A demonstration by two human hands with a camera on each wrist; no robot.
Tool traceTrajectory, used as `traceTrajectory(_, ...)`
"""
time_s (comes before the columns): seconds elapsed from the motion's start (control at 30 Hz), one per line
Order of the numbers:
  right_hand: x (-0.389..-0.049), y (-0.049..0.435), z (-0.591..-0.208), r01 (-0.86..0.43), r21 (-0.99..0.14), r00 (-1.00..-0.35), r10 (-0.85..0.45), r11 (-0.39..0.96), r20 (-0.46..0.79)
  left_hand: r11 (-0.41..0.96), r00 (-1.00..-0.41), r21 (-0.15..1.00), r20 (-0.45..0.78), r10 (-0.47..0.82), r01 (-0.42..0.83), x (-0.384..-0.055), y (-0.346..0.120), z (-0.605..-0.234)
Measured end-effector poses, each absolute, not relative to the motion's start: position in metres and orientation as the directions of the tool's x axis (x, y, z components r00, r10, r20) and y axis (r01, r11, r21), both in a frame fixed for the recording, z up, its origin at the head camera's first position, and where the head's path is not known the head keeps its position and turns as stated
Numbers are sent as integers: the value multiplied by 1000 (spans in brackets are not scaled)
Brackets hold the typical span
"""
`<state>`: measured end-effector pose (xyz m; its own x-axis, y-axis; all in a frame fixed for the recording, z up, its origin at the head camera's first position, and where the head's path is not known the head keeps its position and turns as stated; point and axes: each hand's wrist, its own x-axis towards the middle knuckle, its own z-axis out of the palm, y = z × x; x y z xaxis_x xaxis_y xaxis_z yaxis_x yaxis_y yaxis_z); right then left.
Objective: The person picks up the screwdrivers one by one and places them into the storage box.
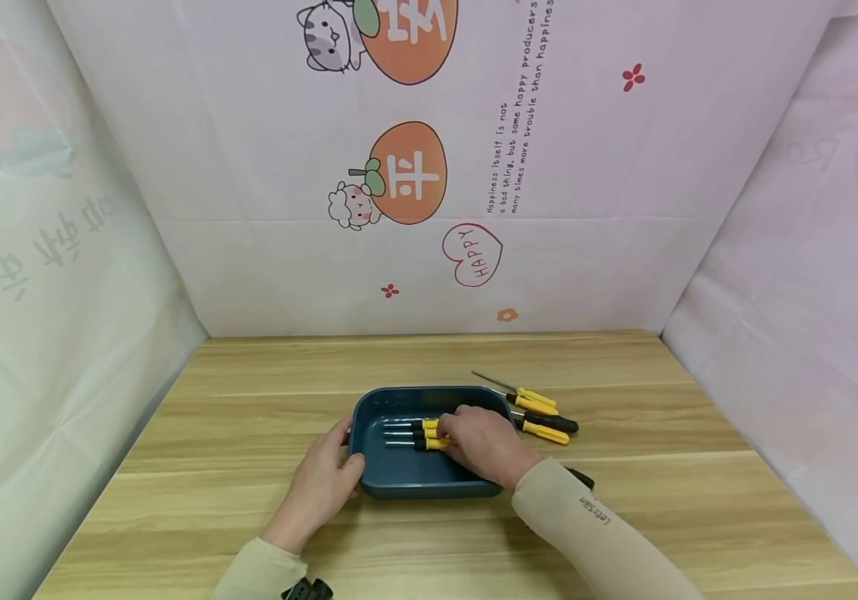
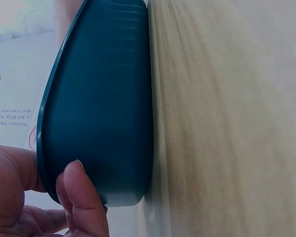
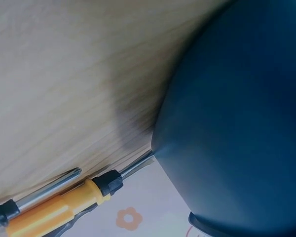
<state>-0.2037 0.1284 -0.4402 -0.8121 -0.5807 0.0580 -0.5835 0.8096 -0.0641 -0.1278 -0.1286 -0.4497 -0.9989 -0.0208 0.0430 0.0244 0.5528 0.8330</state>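
A dark blue rectangular tray rests on the wooden table. My left hand grips its left end, thumb at the near corner and other fingers along the side; the left wrist view has those fingers against the tray's outer wall. Inside lie three screwdrivers with yellow and black handles, side by side, shafts pointing left. My right hand reaches over the tray's right end, its curled fingers holding the handle end of a screwdriver and covering the others' ends. The right wrist view shows only the tray's outside.
Right of the tray lie several more screwdrivers, with yellow handles and a black handle. Another black handle pokes out beside the right sleeve. A printed white sheet stands behind the table, with white sheets at both sides.
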Motion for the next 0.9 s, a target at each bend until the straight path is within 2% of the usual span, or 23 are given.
traceTrajectory(0.33, -202, 130, -438, -601, -66, -799, -596, 796, 83, 549, -999, 836, 42, -19, 24, -128, -128, -449)
traceTrajectory(0.9, -198, 134, -432, -626, -53, -771, -606, 778, 197, 553, -999, 832, 52, -16, 35, -128, -130, -451)
